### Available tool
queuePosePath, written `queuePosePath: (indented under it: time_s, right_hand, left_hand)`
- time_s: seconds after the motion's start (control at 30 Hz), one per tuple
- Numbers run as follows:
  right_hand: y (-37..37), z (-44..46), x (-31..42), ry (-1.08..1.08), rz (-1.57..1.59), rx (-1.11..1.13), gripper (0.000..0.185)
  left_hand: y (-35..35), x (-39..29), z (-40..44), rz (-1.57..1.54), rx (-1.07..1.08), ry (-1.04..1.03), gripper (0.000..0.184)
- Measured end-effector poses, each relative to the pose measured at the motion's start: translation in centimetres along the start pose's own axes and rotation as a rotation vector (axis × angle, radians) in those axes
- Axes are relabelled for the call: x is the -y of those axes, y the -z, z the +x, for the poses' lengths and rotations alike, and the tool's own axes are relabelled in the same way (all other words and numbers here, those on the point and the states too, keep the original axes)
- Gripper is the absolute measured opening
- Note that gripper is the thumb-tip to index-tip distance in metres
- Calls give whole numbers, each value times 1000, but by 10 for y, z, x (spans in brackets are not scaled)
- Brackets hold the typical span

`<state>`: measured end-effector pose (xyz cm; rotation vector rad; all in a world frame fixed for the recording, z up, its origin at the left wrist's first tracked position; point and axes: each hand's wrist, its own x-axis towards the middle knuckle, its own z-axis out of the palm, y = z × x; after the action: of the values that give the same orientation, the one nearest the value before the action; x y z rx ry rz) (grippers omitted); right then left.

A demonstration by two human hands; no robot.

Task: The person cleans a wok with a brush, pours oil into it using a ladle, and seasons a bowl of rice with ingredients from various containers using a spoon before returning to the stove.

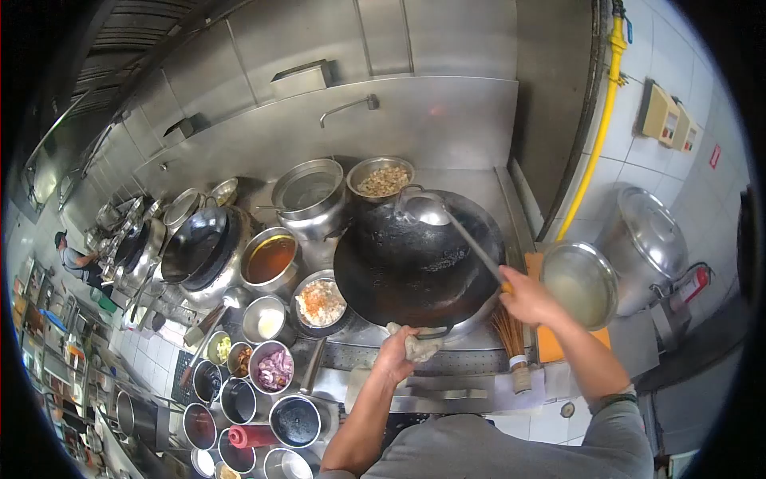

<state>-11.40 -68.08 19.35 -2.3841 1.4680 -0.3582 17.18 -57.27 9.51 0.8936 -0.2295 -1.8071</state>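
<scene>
A large dark wok (pixel 399 279) sits on the steel range in front of me. My left hand (pixel 396 356) is closed on a folded cloth (pixel 421 346) at the wok's near handle. My right hand (pixel 527 296) grips the long handle of a ladle (pixel 428 211), whose bowl is over the far part of the wok. The wok's inside looks dark and shiny. Just left of it stands a bowl of white food with orange bits (pixel 321 303). Behind its rim is a metal bowl of light brown pieces (pixel 383 180).
A bamboo brush (pixel 515 351) and a pot of cloudy liquid (pixel 579 286) are at the right. To the left stand a pot of reddish-brown liquid (pixel 271 259), a bowl of purple onion (pixel 272 368) and a second wok (pixel 195 243). A person (pixel 76 259) stands far left.
</scene>
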Motion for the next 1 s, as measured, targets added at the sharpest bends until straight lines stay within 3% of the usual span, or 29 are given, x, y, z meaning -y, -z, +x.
queuePosePath:
  time_s: [0.07, 0.17, 0.27, 0.37, 0.47, 0.57, 0.67, 0.77, 0.8, 0.93, 1.0]
  right_hand:
    - [57, -28, 5, -41, -53, 79, 62]
    - [120, -57, 9, -297, 300, 342, 64]
    - [70, -70, -66, -388, 868, 228, 62]
    - [0, -49, -75, -195, 664, 31, 61]
    - [15, -31, -34, -412, 683, 148, 62]
    - [-15, -17, -47, -262, 604, 91, 61]
    - [14, -33, -12, -456, 620, 285, 57]
    - [-17, -51, -17, -394, 941, 292, 48]
    - [-20, -54, -13, -465, 1087, 336, 34]
    - [-39, -34, -4, -527, 1860, 502, 18]
    - [-70, -8, -10, -496, 2071, 600, 14]
  left_hand:
    - [-8, 4, -2, 11, -32, 14, 37]
    - [-7, 15, 12, 17, -49, 22, 37]
    - [-16, 19, 25, 73, 26, 6, 43]
    - [-22, 27, 45, 78, -53, -34, 42]
    - [-26, 35, 50, 69, -94, -57, 42]
    - [-34, 35, 49, 47, -87, -59, 41]
    - [-38, 36, 46, 61, -83, -40, 41]
    - [-41, 36, 50, 43, -81, -29, 40]
    - [-33, 38, 58, 26, -62, -17, 40]
    - [-25, 37, 60, 17, -29, 18, 39]
    - [-43, 27, 36, 16, -34, -9, 46]
